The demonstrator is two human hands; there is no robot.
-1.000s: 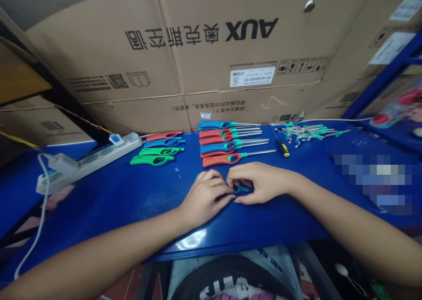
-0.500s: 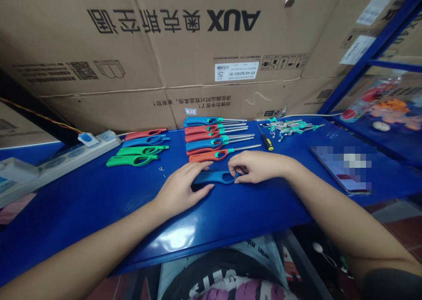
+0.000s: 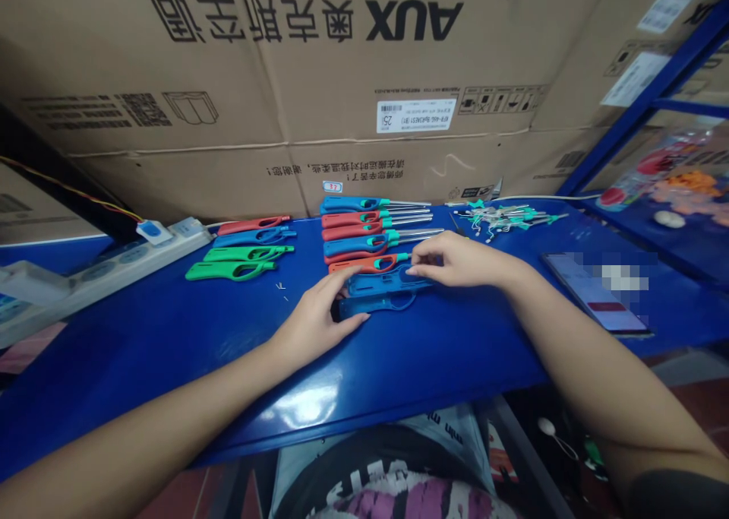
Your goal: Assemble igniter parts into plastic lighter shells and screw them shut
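Two halves of the blue handle now lie apart; half a second earlier they appeared as one piece between the hands. The right hand has shifted slightly away from the wearer with the upper half. Its fingers are pinched on the right end of this half. The lower half lies just beside it, nearer the wearer, above or on the blue desk; contact cannot be confirmed. The left hand surrounds the left ends of both halves, thumb and index finger wide apart; whether it grips either half cannot be told.

Directly beyond the upper half is an orange lighter, partly covered, nearest in a row of lighters with metal tubes. To the left, four handles in red, blue and green are arranged in a column. Small metal pins lie between that column and the left hand. Beyond the right hand is a pile of metal tubes with turquoise parts and wires. A phone lies farther right.
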